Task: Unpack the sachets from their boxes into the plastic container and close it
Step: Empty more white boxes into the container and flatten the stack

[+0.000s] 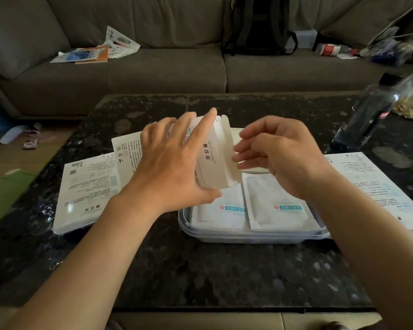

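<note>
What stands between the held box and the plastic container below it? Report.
Nothing visible. The left hand holds the white box right above the open container, where two sachets lie flat.

White box w/ dark print, end flap open, tilted up just above the clear plastic container, open-topped on the table, w/ 2 white teal-labelled sachets flat side by side inside; second box lies flat at left.
</note>
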`<state>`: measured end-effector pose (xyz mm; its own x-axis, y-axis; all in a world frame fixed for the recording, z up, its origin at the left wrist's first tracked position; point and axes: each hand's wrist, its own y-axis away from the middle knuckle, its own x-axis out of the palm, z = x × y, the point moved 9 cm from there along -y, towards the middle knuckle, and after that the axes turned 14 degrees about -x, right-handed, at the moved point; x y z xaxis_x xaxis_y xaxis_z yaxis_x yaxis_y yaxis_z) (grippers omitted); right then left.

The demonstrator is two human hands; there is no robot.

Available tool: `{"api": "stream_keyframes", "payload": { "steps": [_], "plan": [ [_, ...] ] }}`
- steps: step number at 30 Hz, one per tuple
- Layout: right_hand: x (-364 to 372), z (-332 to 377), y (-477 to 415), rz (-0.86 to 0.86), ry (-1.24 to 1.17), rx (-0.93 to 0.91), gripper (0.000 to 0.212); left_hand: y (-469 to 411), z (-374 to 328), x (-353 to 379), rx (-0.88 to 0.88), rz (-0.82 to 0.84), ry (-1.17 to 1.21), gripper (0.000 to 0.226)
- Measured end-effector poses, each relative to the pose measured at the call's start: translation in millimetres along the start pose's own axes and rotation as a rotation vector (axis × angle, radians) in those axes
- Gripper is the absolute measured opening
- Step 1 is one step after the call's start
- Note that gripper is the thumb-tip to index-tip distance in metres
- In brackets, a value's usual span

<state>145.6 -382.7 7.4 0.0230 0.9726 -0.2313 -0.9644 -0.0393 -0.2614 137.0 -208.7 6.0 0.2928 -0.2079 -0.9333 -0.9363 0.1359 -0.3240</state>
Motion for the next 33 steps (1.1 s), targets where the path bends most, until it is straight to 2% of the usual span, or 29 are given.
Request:
{"api": "stream_keyframes", "payload": {
  "steps": [5, 12, 18, 23, 29, 33],
  "plan": [
    [36, 0, 11, 0.217, -0.195, 0.113, 0.022, 5, -11, -5, 0.045, -0.113, 0.003, 0.131],
    [49, -10, 16, 0.313, -0.361, 0.25, 0.029, 7, -12, -2, 0.063, -0.154, -0.019, 0.129],
    [48, -15, 18, 0.321, -0.272, 0.31, 0.025, 11, -19, 1, 0.095, -0.154, -0.044, 0.128],
    [48, -12, 19, 0.386, -0.135, 0.269, 0.02, 12, -22, -1, 0.108, -0.154, -0.054, 0.128],
    [50, -14, 18, 0.385, -0.103, 0.241, 0.02, 12, -25, 1, 0.125, -0.129, -0.052, 0.128],
    [49, -15, 16, 0.362, -0.19, 0.255, 0.022, 10, -19, 1, 0.097, -0.11, -0.037, 0.127]
  ]
}}
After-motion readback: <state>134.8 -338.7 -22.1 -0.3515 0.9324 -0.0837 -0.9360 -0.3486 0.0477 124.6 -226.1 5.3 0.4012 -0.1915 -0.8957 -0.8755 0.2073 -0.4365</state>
